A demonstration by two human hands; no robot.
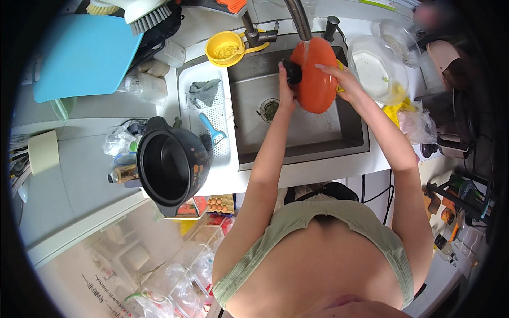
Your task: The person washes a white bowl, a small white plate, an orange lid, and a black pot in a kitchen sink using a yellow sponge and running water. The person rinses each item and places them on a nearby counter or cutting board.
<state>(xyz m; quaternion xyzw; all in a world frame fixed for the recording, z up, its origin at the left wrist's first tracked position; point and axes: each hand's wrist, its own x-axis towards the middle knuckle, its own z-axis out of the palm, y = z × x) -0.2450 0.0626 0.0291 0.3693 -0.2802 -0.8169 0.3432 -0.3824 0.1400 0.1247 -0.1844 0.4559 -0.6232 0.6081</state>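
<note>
Under a thin stream from the metal faucet [299,20], an orange-red pot lid [318,79] is held on edge above the steel sink [294,131]. My left hand [287,89] grips it by its black knob [293,72] and lower edge. On the lid's far side, my right hand [345,81] holds its rim, with a yellow cloth [340,75] between the fingers and the lid. The drain [270,110] shows below my left hand. A black pot with a flower pattern [201,167] stands tilted in view at the counter's left.
Left of the basin, a white perforated tray [234,153] holds a grey-green cloth [204,92] and a blue peeler [212,129]. A yellow strainer [224,47] sits at the back edge. Clear plastic containers [375,67] and a plastic bag [417,123] lie on the right.
</note>
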